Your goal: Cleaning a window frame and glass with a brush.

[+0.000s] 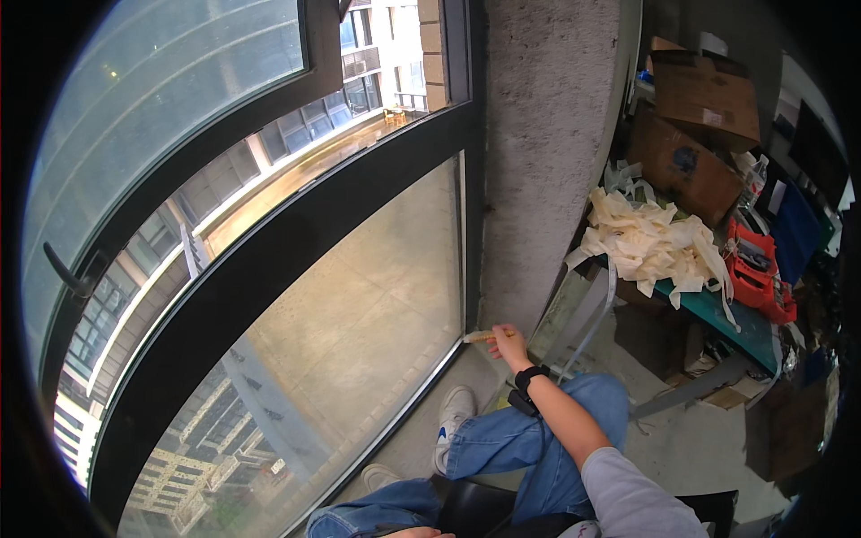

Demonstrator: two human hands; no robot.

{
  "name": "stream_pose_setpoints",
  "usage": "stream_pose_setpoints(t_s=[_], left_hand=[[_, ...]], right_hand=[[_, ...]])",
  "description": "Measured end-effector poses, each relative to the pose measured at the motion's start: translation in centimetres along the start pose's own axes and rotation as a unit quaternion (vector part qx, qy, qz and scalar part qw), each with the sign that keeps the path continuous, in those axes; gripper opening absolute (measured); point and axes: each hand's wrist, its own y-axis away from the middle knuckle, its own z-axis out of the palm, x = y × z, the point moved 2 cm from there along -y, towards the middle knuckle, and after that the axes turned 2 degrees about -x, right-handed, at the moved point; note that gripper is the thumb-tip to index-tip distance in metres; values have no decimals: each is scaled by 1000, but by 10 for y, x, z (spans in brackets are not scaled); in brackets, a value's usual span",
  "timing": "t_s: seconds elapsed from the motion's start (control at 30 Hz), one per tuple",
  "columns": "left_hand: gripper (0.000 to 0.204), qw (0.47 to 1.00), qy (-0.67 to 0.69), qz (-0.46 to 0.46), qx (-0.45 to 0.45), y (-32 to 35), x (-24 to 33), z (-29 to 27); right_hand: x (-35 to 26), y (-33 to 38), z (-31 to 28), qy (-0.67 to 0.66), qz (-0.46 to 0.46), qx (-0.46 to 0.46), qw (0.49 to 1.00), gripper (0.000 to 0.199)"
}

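My right hand (508,344) is closed around a slim, brush-like tool (480,337) with a yellow-brown body and a pale tip. Its tip points left and is at or close to the lower right corner of the dark window frame (472,269); whether it touches is too small to tell. Beside the frame rises a rough grey wall (547,134). Of my left hand (420,533), only a sliver shows at the lower edge, by my lap, and its fingers are mostly cut off. A black band with a small dark box circles my right wrist.
A large glass pane (359,287) fills the left, under an outward-tilted upper sash with a dark handle (67,271). At right, a green-topped table (708,318) bears crumpled cream strips (655,238), cardboard boxes (686,166) and a red-orange container (753,269). Its metal legs stand beside my knee.
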Motion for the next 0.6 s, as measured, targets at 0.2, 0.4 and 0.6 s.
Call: stream_pose_setpoints(t_s=[0.2, 0.4, 0.6], left_hand=[[9, 1000, 1, -3, -1, 0, 0, 1], [8, 1000, -3, 5, 2, 1, -2, 5], [9, 1000, -5, 7, 10, 2, -3, 11]], right_hand=[[8, -2, 4, -55, 0, -67, 996, 22], [11, 0, 1, -26, 51, -51, 997, 26], [24, -5, 3, -24, 126, -112, 985, 36]])
